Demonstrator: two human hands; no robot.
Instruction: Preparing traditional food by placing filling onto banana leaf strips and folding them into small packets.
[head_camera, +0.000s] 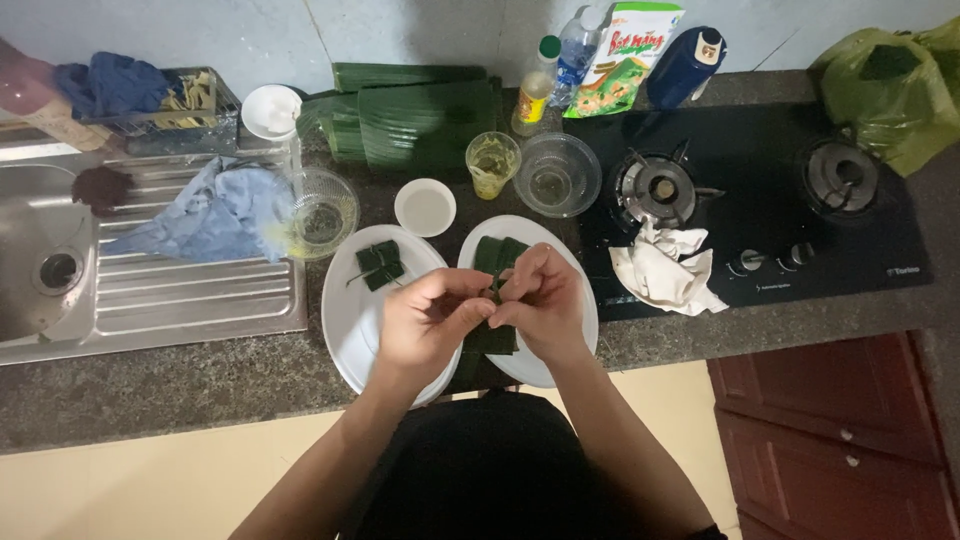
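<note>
Green leaf parcel (380, 264) lies finished on your left plate (345, 320), while your left hand (425, 325) and right hand (540, 300) pinch a half-folded leaf strip (492, 335) over the right plate (580, 330), with stacked leaves (415, 120) unused.

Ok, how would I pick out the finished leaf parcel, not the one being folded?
Start at the steel sink on the left and move right along the stone counter to the two white plates. On the left plate, just above the left hand, lies a small square green leaf parcel. Unlike the leaf strip both hands pinch, it lies untouched and fully folded.
</note>
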